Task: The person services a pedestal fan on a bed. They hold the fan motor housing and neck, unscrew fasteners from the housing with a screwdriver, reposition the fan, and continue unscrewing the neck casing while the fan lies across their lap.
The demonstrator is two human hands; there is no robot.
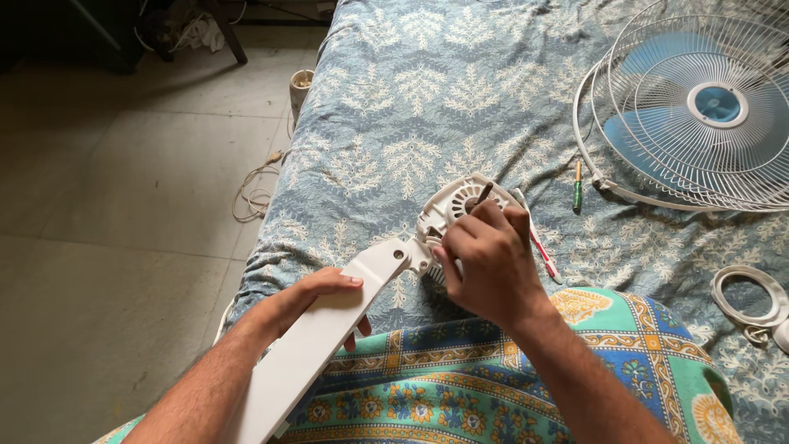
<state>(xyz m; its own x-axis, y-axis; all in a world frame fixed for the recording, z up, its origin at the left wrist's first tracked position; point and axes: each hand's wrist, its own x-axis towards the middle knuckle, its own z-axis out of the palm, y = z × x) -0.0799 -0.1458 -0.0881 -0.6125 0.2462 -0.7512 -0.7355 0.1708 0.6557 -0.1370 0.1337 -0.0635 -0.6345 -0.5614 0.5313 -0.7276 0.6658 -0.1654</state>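
Note:
A white fan stand arm [316, 337] lies across my lap, and my left hand [311, 298] grips it from the side. At its far end sits the round white motor housing [454, 205] with a dark shaft sticking up. My right hand [486, 259] rests on that housing, fingers pinched near the shaft; whether it holds something small I cannot tell. A red and white tool [538, 240] lies just right of that hand on the bedsheet.
A white wire fan guard with blue blades [699, 107] lies at the upper right. A green screwdriver [578, 191] lies by its rim. A white ring [749, 296] sits at the right edge. A cord [256, 189] trails over the tiled floor on the left.

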